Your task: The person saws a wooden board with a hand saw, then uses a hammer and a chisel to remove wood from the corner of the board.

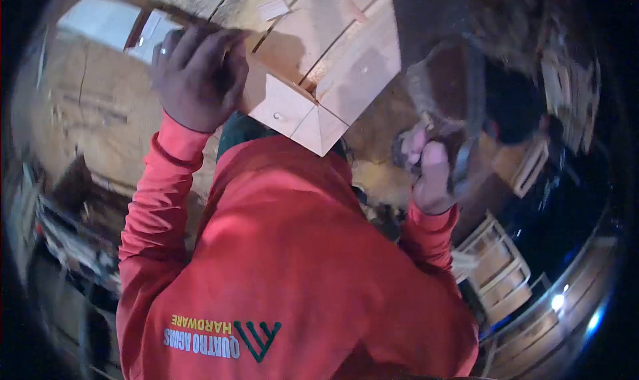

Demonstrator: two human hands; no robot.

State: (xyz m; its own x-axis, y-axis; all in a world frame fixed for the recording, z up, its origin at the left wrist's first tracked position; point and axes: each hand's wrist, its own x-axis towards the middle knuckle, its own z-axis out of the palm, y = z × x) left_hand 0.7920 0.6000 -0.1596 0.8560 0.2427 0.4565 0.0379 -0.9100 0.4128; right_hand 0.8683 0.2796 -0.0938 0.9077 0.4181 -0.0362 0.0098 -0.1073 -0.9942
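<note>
My left hand [200,77] is closed, its fingers curled over the edge of a wooden board [283,110] at the upper left. This pale board meets another pale board [363,60] in an angled corner joint pointing towards my body. Round screw-like spots show on both boards. On the right, my right hand [429,167] is wrapped round the handle of what looks like a handsaw [429,20]. Its wide grey blade runs up past the second board to the top edge of the view. Motion smears the handle, and its details are hard to make out.
Pale offcuts [100,20] lie on the plywood surface [86,124] at the left. A small block [273,8] sits on the planks at the top. Slatted wooden crates [499,267] stand at the lower right, with piled wood [80,227] at the lower left.
</note>
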